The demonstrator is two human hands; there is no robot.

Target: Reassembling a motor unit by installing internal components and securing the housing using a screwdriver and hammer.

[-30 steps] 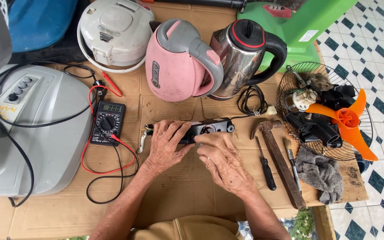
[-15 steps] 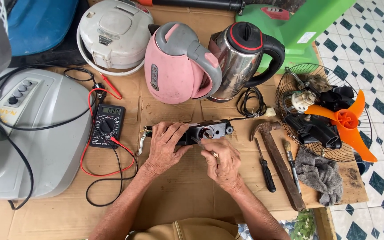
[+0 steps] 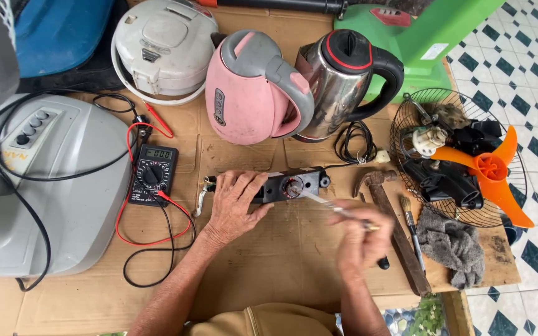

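Overhead view of a cardboard-covered work surface [image 3: 294,267]; positions are given relative to the black electrical part [image 3: 291,185] at centre. Far left of it: a grey fan base [image 3: 45,186] with a black cord looped across. Behind it: a pink kettle [image 3: 253,93] touching a steel kettle [image 3: 344,81], with a white rice cooker [image 3: 160,46] behind and to the left. Right of it: a wire fan guard [image 3: 456,162] holding an orange blade [image 3: 490,168]. Just left: a black multimeter [image 3: 152,174] with red and black leads. Right and nearer the person: a hammer [image 3: 390,224], a small brush [image 3: 412,230] and a grey rag [image 3: 453,246]. The left hand [image 3: 235,205] lies palm down, forearm angled in from below, fingers pressing the part's left end flat. The right hand [image 3: 359,239], blurred, is clenched round a slim tool [image 3: 328,205] whose tip reaches the part's round centre.
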